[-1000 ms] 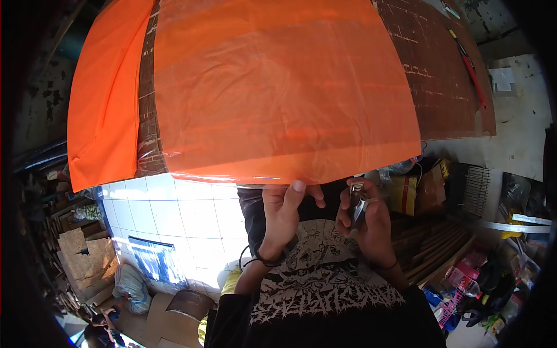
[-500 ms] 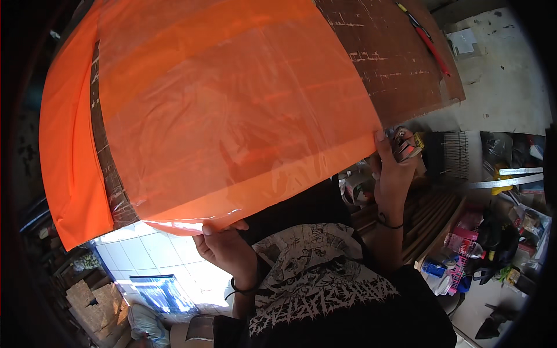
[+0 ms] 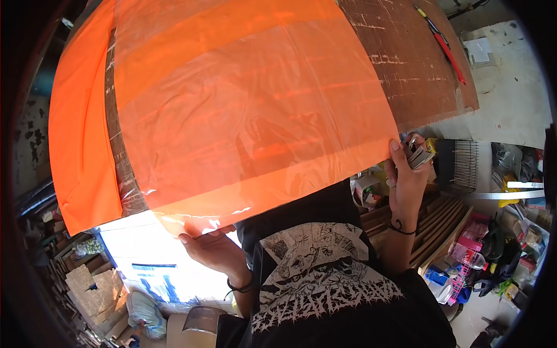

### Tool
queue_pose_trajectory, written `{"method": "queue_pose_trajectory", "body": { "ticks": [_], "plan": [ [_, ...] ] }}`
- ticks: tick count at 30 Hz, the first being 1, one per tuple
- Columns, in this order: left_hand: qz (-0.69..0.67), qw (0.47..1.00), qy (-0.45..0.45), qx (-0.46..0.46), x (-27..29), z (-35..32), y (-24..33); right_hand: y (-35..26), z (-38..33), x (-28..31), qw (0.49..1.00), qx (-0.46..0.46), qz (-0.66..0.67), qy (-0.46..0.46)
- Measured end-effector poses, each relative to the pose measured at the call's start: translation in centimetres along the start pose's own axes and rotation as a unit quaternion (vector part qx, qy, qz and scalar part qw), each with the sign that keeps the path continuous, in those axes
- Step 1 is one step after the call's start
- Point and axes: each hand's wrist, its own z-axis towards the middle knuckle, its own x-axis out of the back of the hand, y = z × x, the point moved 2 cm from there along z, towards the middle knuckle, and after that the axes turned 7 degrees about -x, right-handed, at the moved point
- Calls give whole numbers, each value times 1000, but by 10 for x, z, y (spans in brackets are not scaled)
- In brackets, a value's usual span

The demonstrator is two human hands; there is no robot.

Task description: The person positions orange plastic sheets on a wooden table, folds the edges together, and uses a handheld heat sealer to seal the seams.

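Observation:
A wide, see-through orange plastic sheet (image 3: pixel 249 116) lies over a worn brown board (image 3: pixel 383 58), its near edge reaching past the board toward my body. My left hand (image 3: pixel 214 250) pinches that near edge close to its left corner, thumb on top and fingers beneath. At the near right corner, my right hand (image 3: pixel 409 180) presses the sheet with its thumb. A small silver metal tool (image 3: pixel 419 156) sits in the same hand, mostly covered by the fingers; its kind is unclear. Opaque orange material (image 3: pixel 84 139) hangs along the board's left side.
A red-and-yellow handled tool (image 3: pixel 447 55) lies on the board's right part. Stacked wooden strips (image 3: pixel 435 223) are under my right arm. A pink basket (image 3: pixel 458 284) with bottles and mixed items stands at lower right. Wood pieces (image 3: pixel 96 284) and a pale sack (image 3: pixel 146 313) lie at lower left.
My left hand has slid left along the sheet's near edge toward the corner. The right hand stays at its corner, turned slightly, with more of the metal tool showing. The whole view has shifted a little.

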Motion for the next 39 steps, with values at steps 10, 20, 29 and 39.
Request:
{"method": "queue_pose_trajectory", "body": {
  "ticks": [10, 20, 29, 39],
  "plan": [
    [-171, 916, -353, 86, -66, -41, -9, 23, -42, -5, 959, -135, 219, -118],
    [-147, 899, -356, 208, -71, -44, 5, 26, -84, -60, 892, -275, 76, -352],
    [-142, 885, -378, 230, -71, -49, 6, 29, -88, -70, 913, -248, 110, -304],
    [-124, 893, -394, 182, -76, -46, 9, 30, -91, -75, 936, -235, 58, -255]
  ]
}}
